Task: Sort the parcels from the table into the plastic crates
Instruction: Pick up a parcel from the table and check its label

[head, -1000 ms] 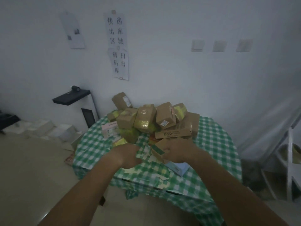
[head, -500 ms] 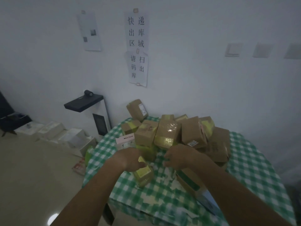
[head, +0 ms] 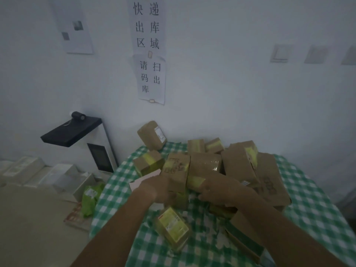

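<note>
Both hands reach into the parcel pile (head: 212, 164) on the desk (head: 308, 209): left hand (head: 159, 187) grips a brown parcel (head: 176, 170); right hand (head: 217, 191), beside it, curls around another parcel (head: 204, 168).

Two paper signs (head: 148, 53) with Chinese characters hang on the wall far above the fingers; a white cabinet (head: 100, 155) with a black top stands left of them.

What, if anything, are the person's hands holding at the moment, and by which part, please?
It cannot be told: the left hand and the right hand are against the parcels, but the fingers are hidden.
</note>
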